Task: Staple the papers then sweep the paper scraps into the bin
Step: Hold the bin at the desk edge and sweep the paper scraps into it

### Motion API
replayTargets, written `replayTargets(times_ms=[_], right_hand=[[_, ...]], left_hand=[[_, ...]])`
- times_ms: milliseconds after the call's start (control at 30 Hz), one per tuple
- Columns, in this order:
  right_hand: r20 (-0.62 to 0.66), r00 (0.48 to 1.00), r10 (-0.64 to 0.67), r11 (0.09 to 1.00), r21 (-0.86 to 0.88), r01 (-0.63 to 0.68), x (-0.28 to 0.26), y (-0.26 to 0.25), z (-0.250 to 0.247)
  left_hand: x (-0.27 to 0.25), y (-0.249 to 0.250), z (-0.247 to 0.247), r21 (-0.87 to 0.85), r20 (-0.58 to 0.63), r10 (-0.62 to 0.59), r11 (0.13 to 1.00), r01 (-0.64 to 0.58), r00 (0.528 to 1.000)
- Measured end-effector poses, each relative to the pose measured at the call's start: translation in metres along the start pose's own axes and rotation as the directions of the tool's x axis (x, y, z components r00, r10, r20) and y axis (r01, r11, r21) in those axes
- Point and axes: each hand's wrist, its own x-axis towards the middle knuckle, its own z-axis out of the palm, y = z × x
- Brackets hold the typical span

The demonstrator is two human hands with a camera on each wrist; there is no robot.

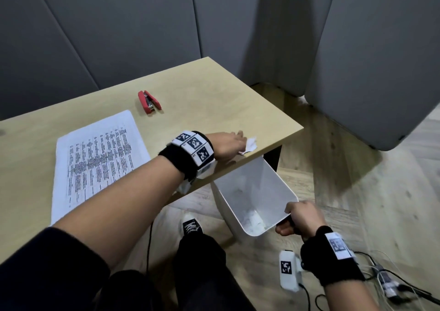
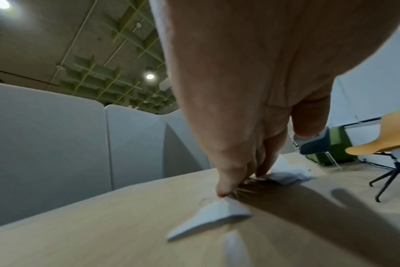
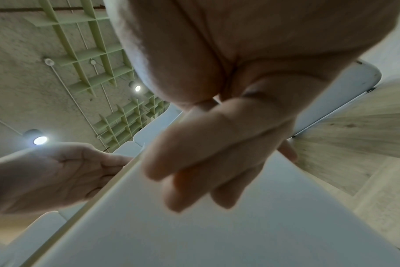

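One stack of printed papers [image 1: 95, 160] lies flat on the bench [image 1: 202, 101], near its left and near edges. The sheet count cannot be determined, and no staple can be made out at this resolution.

One red stapler [image 1: 149, 102] lies beyond the papers, toward the far edge, well apart from both hands.

The left hand [image 1: 229, 144] rests on the bench at its right edge. Its fingers are straight and held together, with the fingertips [image 2: 224, 187] on the bench surface. In the left wrist view, three white paper scraps [image 2: 208, 218] are visible on the bench: one touches the fingertip, one lies just in front of it, and one crumpled scrap lies past the fingers, toward the right edge. In the head view, the scraps lie between the left hand and the right edge, directly above the bin opening.

One white bin [image 1: 252, 191] is held off the floor, tilted, with its rim under the bench's right edge. White scraps lie at its bottom; their count cannot be determined.

The right hand [image 1: 302, 220] grips the near rim of the bin. Its fingers [image 3: 208, 155] curl over the outer wall and the thumb lies inside the rim.
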Motion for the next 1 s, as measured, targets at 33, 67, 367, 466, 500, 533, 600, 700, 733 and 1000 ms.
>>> replayTargets(times_ms=[33,67,367,466,500,533,600,700,733,1000], right_hand=[[-0.001,1.0,-0.007,1.0,0.001,0.007,-0.002,0.0,0.0],[-0.002,1.0,-0.008,1.0,0.003,0.008,-0.003,0.0,0.0],[0.007,1.0,-0.027,0.999,-0.033,0.027,-0.012,0.0,0.0],[0.012,0.999,-0.03,0.999,-0.034,0.03,-0.013,0.0,0.0],[0.013,0.999,-0.031,0.999,-0.034,0.032,-0.014,0.0,-0.001],[0.013,0.999,-0.033,0.999,-0.035,0.034,-0.014,0.0,-0.001],[0.012,0.999,-0.034,0.999,-0.034,0.035,-0.015,0.0,0.0],[0.013,0.999,-0.035,0.999,-0.029,0.035,-0.015,-0.001,0.001],[0.017,0.999,-0.031,0.999,-0.03,0.032,-0.015,0.0,0.002],[0.033,0.999,-0.037,0.999,-0.031,0.038,-0.018,0.001,0.004]], left_hand=[[-0.006,0.004,0.005,-0.002,-0.002,0.019,1.0,-0.019,1.0],[-0.01,0.008,0.009,-0.008,0.001,0.033,0.999,-0.033,0.999],[-0.045,0.028,0.049,-0.119,-0.061,0.208,0.97,-0.214,0.976],[-0.045,0.001,0.027,-0.166,-0.141,0.091,0.979,-0.114,0.986],[-0.046,-0.011,0.017,-0.166,-0.162,0.032,0.984,-0.059,0.986],[-0.045,-0.023,0.007,-0.15,-0.182,-0.025,0.989,-0.003,0.983],[-0.041,-0.044,-0.005,-0.139,-0.191,-0.127,0.985,0.101,0.973],[-0.034,-0.054,-0.006,-0.249,-0.141,-0.233,0.949,0.193,0.962],[-0.033,-0.051,-0.003,-0.276,-0.145,-0.227,0.944,0.181,0.963],[-0.044,0.01,0.047,-0.22,-0.097,0.093,0.969,-0.112,0.991]])
